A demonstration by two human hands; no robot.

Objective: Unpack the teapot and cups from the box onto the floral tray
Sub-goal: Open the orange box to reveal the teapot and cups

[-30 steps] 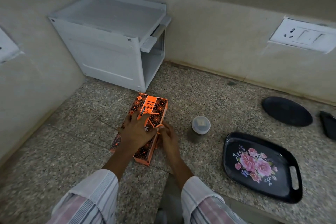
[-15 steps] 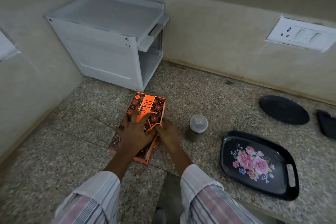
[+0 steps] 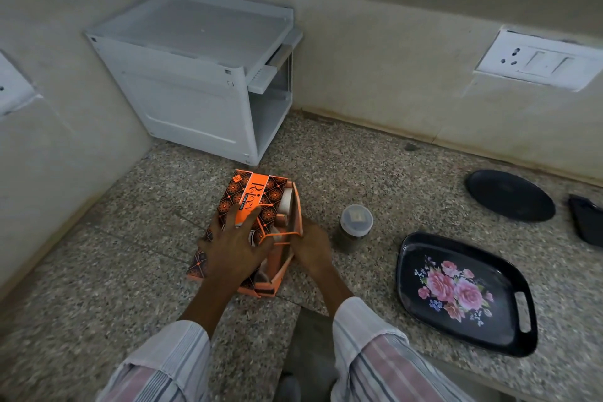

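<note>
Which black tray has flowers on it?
The black tray with handle slots, nearest the person on the right, has pink flowers painted in its middle. The round black plate farther back by the wall is plain.

You have one view only — a wide-angle head camera looking forward and down. It sits close above the speckled granite counter point(image 3: 375, 173), facing the beige corner walls point(image 3: 375, 52).

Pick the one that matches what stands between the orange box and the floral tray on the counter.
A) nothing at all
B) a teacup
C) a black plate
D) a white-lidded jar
D: a small jar with a white lid stands on the granite counter, right of the orange box and left of the floral tray, which holds nothing so far.
</note>
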